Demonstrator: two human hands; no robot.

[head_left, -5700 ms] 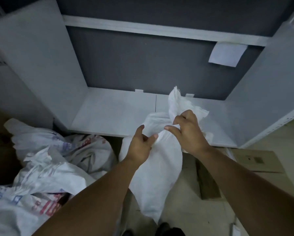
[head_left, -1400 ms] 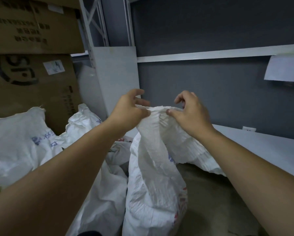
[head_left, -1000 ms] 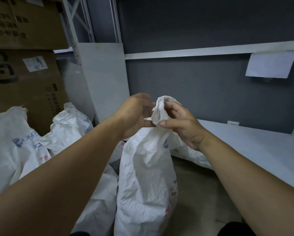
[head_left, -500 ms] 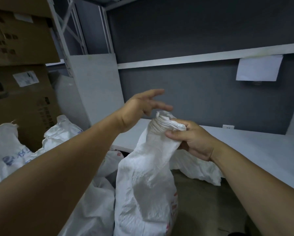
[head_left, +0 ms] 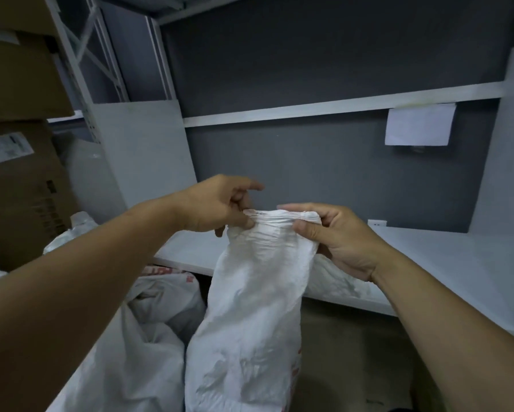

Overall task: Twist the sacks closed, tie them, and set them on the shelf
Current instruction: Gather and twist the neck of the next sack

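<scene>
A white woven sack [head_left: 249, 322] stands upright in front of me, its top gathered into a bunched roll. My right hand [head_left: 336, 239] grips the right end of that bunched top between thumb and fingers. My left hand [head_left: 220, 206] pinches the left end of the roll, with the index finger sticking out. Behind the sack runs the low grey shelf [head_left: 446, 263]. Another white sack [head_left: 336, 281] lies on the shelf, partly hidden by my right hand.
Several more white sacks [head_left: 148, 337] lie piled at the lower left. Stacked cardboard boxes [head_left: 20, 179] fill the left side on a metal rack. A white paper sheet [head_left: 419, 124] hangs from the upper shelf edge. Bare floor [head_left: 353, 367] shows under the shelf.
My left hand, which was lifted off with spread fingers half a second ago, has come back down and taken the left end of the sack's bunched top. The right hand keeps its hold.
</scene>
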